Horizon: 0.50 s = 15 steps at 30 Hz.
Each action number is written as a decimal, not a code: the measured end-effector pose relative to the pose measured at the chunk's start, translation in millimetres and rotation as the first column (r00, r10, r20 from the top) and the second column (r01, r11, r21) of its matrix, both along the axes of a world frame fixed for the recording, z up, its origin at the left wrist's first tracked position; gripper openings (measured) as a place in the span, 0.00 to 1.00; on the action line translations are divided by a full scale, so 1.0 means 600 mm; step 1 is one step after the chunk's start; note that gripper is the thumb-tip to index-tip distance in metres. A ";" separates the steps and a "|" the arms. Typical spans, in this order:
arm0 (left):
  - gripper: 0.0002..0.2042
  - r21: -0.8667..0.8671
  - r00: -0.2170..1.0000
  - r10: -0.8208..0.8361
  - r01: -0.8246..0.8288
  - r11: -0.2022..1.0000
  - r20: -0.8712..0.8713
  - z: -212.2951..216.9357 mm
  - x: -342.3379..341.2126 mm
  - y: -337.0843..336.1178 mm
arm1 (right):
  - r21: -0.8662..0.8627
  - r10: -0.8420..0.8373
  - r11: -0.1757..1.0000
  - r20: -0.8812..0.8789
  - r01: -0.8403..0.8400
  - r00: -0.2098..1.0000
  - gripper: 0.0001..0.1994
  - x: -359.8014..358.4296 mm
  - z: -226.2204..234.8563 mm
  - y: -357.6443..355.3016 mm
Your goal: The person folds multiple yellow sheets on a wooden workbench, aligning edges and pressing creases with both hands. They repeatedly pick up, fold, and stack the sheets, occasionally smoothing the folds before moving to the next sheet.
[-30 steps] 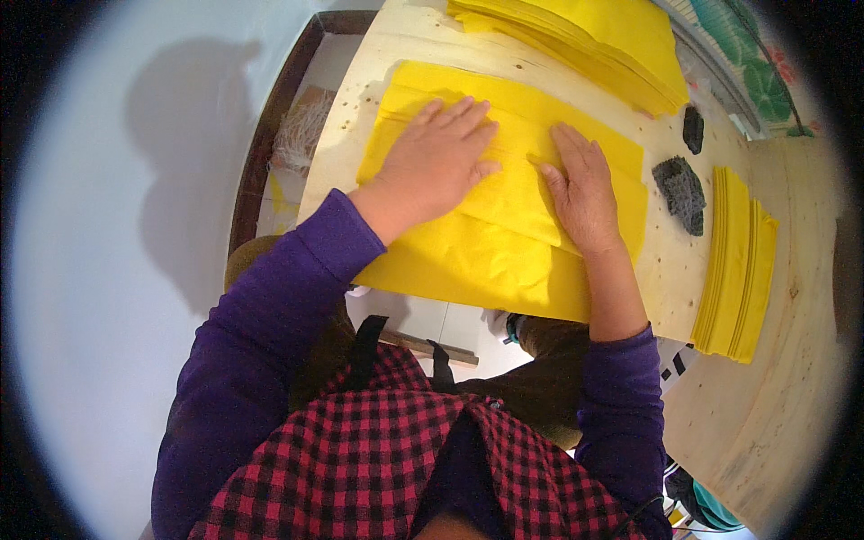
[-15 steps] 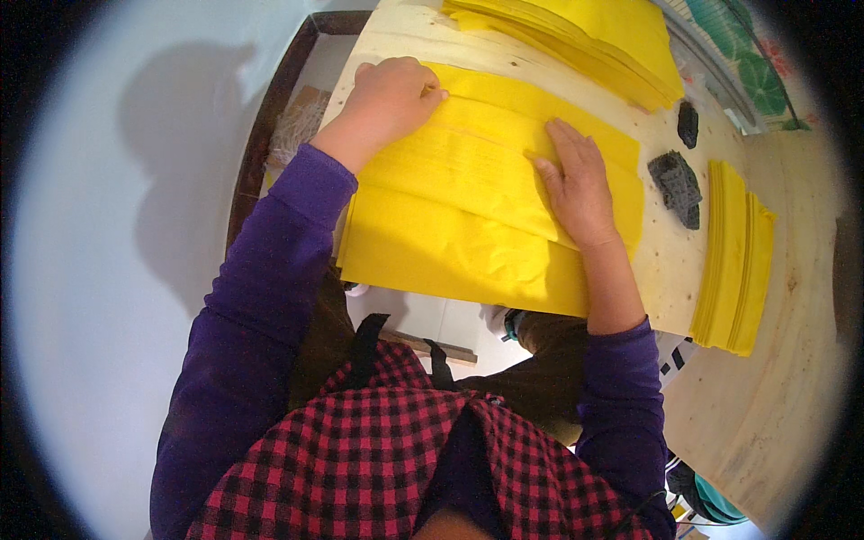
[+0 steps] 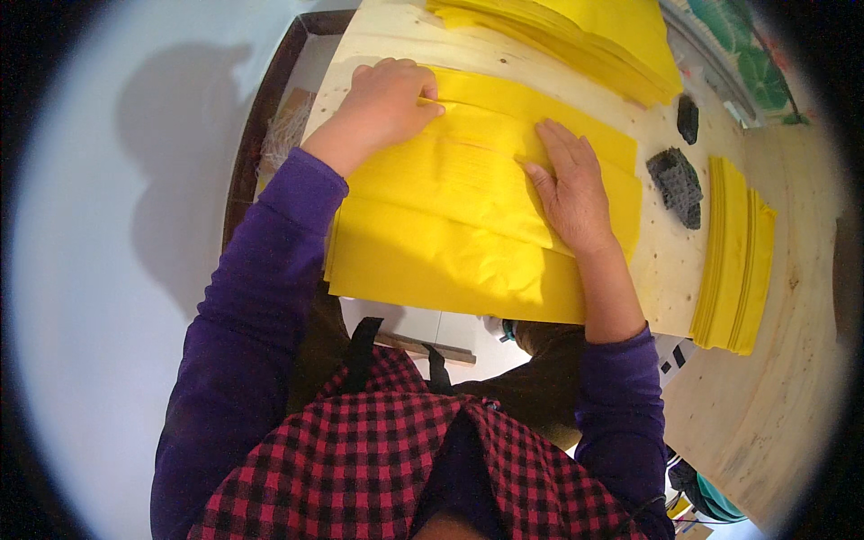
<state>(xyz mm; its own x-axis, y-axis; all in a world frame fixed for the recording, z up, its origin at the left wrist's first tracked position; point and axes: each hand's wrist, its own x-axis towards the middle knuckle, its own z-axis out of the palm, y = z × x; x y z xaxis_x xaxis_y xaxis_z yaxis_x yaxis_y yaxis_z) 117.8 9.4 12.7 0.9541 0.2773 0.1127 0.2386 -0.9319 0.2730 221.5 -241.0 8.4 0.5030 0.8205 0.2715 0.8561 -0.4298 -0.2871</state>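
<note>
A wide yellow fabric sheet [image 3: 423, 184] with several creases across it lies on the pale wooden table in front of me. Its near edge reaches the table's front edge. At the far left of the sheet, my left hand [image 3: 389, 103] is closed, thumb and fingers pinching a folded edge of the fabric. My right hand [image 3: 576, 193] rests on the right part of the sheet, fingers stretched out and palm down. Whether several layers lie beneath the top one is hard to see.
A thick stack of yellow fabric [image 3: 585, 40] lies at the back. To the right are a dark grey rough block [image 3: 675, 184], a smaller black piece [image 3: 688, 119] and folded yellow strips [image 3: 733, 256]. A dark-framed bin [image 3: 270, 148] stands by the left wall.
The sheet's near left corner has shifted a little to the left. My left hand has moved slightly left and down with the fold pinched; my right hand stays flat, barely moved.
</note>
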 end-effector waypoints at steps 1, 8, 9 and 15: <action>0.10 -0.014 1.000 -0.003 0.003 1.000 -0.009 0.001 0.000 0.000 | 0.000 0.004 1.000 0.000 -0.004 1.000 0.25 0.000 0.000 0.000; 0.11 -0.058 0.998 -0.006 0.002 0.998 -0.069 0.019 -0.001 -0.004 | 0.012 0.024 1.000 -0.005 -0.024 1.000 0.25 0.003 -0.001 -0.001; 0.12 -0.083 0.998 -0.008 0.003 0.997 -0.067 0.020 0.002 -0.002 | 0.012 0.022 1.000 -0.002 -0.022 1.000 0.25 0.004 -0.001 -0.001; 0.12 -0.154 0.998 -0.058 0.060 0.986 0.016 0.008 -0.001 0.009 | 0.029 0.035 0.999 0.019 -0.035 0.999 0.25 0.002 -0.005 -0.002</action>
